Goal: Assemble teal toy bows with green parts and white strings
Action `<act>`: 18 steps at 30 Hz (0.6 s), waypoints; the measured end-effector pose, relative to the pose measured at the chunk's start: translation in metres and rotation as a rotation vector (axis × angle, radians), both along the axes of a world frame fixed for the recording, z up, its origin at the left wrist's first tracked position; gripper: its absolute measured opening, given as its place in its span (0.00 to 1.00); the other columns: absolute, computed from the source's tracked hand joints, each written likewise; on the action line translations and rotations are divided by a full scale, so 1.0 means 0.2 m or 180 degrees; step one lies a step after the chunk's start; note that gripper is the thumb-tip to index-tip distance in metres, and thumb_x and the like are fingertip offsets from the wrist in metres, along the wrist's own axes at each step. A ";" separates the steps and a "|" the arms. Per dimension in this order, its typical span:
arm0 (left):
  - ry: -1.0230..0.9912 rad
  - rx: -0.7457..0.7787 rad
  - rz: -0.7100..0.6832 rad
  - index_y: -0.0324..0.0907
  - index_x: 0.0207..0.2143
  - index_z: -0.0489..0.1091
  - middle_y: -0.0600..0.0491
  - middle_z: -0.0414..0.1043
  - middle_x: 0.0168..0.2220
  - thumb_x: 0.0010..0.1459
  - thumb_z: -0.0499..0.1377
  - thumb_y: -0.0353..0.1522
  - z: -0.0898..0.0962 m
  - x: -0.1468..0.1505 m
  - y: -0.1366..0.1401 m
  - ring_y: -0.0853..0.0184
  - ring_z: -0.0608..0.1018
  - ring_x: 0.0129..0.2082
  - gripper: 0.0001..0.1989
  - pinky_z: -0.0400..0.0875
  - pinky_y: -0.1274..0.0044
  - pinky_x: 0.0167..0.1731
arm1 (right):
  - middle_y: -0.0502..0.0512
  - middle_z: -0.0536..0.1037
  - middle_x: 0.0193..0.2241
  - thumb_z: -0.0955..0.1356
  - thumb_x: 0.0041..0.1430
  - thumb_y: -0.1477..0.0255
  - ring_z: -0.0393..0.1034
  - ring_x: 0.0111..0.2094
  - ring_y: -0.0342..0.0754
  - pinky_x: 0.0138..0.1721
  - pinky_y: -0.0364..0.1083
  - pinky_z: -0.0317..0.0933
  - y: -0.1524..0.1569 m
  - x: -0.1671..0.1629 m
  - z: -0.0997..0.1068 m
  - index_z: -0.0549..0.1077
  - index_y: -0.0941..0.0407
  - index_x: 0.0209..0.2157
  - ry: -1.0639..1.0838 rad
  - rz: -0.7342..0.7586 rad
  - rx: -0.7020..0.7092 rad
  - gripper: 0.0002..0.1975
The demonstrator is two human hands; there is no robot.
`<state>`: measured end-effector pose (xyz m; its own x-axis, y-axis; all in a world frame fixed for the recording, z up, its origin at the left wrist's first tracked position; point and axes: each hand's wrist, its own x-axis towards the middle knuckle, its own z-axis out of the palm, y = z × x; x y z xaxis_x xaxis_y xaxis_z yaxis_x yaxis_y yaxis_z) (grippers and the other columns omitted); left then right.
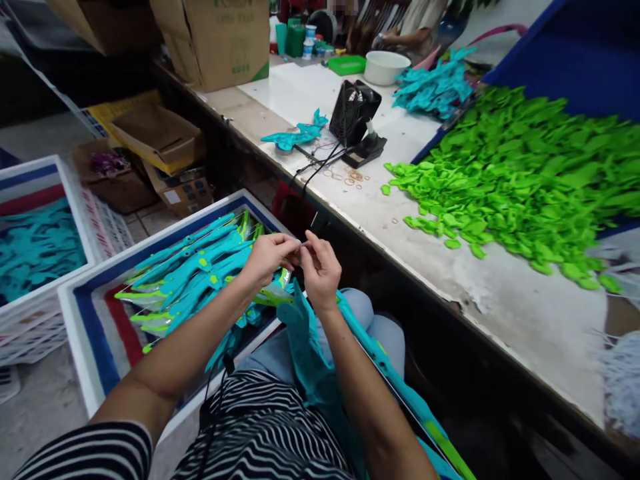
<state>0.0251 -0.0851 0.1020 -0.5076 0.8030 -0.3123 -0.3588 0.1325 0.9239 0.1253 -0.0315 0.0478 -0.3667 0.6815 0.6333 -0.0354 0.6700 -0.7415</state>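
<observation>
My left hand (pixel 273 257) and my right hand (pixel 320 270) meet above my lap, fingertips pinched together. What they pinch is tiny, and I cannot make out its kind. Below them, a long turquoise plastic piece with green parts (pixel 307 340) lies across my lap under my right forearm. To the left, a white basket (pixel 80 333) with a striped lining holds a pile of similar turquoise and green pieces (pixel 195 267), some in clear wrapping.
Bright green parts (pixel 520 180) spill over the white table (pixel 430 260) at right. Tan rubber bands (pixel 353 177) lie near a small black fan (pixel 355 110). Another basket (pixel 75 213) of turquoise parts stands at left. A cardboard box (pixel 220 47) sits on the table; a person's arm (pixel 410 39) shows behind.
</observation>
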 end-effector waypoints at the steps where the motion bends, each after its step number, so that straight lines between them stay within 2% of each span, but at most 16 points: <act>1: -0.0039 -0.0003 -0.0047 0.36 0.18 0.69 0.55 0.69 0.17 0.42 0.62 0.29 0.00 0.00 0.00 0.73 0.72 0.17 0.05 0.65 0.84 0.15 | 0.53 0.73 0.34 0.65 0.61 0.72 0.70 0.35 0.44 0.36 0.44 0.67 0.01 0.00 0.01 0.76 0.51 0.44 -0.0021 -0.0031 0.0050 0.12; 4: -0.0130 0.0020 -0.0402 0.36 0.18 0.71 0.52 0.72 0.19 0.40 0.61 0.29 0.01 -0.03 0.00 0.71 0.75 0.21 0.05 0.69 0.82 0.18 | 0.52 0.74 0.32 0.66 0.60 0.71 0.70 0.34 0.44 0.34 0.44 0.67 0.03 0.02 0.02 0.78 0.51 0.38 -0.0044 -0.0043 0.0229 0.08; 7: -0.0055 0.0007 -0.0752 0.35 0.20 0.73 0.51 0.74 0.21 0.38 0.61 0.29 0.02 -0.07 -0.01 0.68 0.76 0.24 0.04 0.72 0.80 0.23 | 0.53 0.74 0.32 0.66 0.60 0.72 0.70 0.33 0.44 0.33 0.44 0.67 0.04 0.04 0.02 0.77 0.53 0.36 -0.0003 0.0017 0.0358 0.06; 11: 0.0349 0.0012 -0.0928 0.36 0.21 0.74 0.53 0.73 0.18 0.38 0.62 0.26 0.01 -0.08 -0.01 0.71 0.74 0.20 0.04 0.71 0.80 0.23 | 0.54 0.75 0.31 0.66 0.60 0.73 0.70 0.33 0.44 0.33 0.44 0.67 0.03 0.05 0.02 0.75 0.54 0.33 -0.0017 -0.0061 0.0412 0.06; 15: 0.0856 0.0019 -0.0876 0.36 0.22 0.74 0.58 0.67 0.15 0.40 0.63 0.28 0.00 -0.04 0.00 0.76 0.66 0.14 0.03 0.60 0.83 0.15 | 0.53 0.74 0.28 0.64 0.60 0.71 0.69 0.30 0.44 0.31 0.44 0.65 0.01 0.06 0.02 0.72 0.55 0.29 -0.0131 -0.0229 0.0071 0.08; 18: 0.1228 -0.0018 -0.0603 0.37 0.21 0.72 0.59 0.66 0.15 0.41 0.65 0.30 -0.02 -0.03 0.00 0.77 0.63 0.15 0.05 0.55 0.84 0.15 | 0.52 0.73 0.26 0.64 0.59 0.70 0.68 0.28 0.43 0.30 0.43 0.64 0.01 0.07 0.02 0.71 0.56 0.27 -0.0123 -0.0200 -0.0342 0.08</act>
